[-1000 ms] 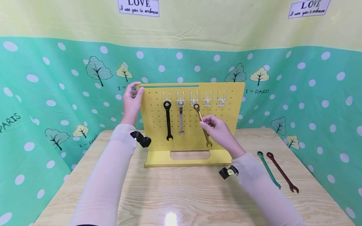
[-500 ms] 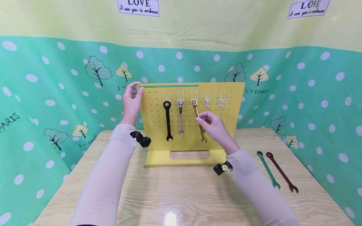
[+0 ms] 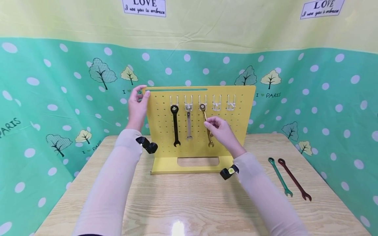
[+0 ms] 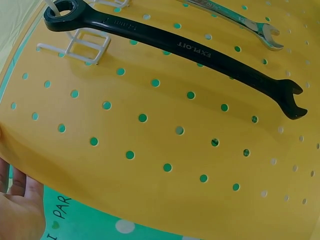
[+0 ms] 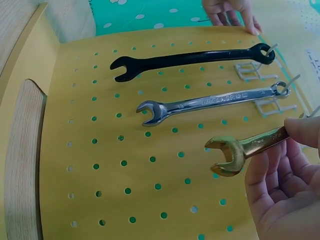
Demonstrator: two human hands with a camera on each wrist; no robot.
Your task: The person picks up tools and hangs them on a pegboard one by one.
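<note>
A gold wrench (image 3: 205, 116) is pinched at its shank between the thumb and fingers of my right hand (image 3: 221, 131). Its ring end sits at the third white hook (image 3: 202, 99), and its open end points down, slightly to the right. In the right wrist view the thumb partly hides the ring end. My left hand (image 3: 138, 108) grips the upper left corner of the yellow pegboard (image 3: 165, 131), thumb on the front. To the left of the gold wrench, a black wrench (image 3: 176, 127) and a silver wrench (image 3: 189, 126) hang from the first two hooks.
Two more white hooks, the fourth (image 3: 217, 104) and the fifth (image 3: 231, 104), are on the board's right side. A green wrench (image 3: 280, 177) and a dark red wrench (image 3: 295, 179) lie on the wooden table (image 3: 183, 203) at the right. A patterned curtain (image 3: 189, 62) stands behind.
My right hand has moved left with the gold wrench, and its ring end rose to the third hook. The wrench's lower end swung left, closer to vertical. My left hand has stayed put.
</note>
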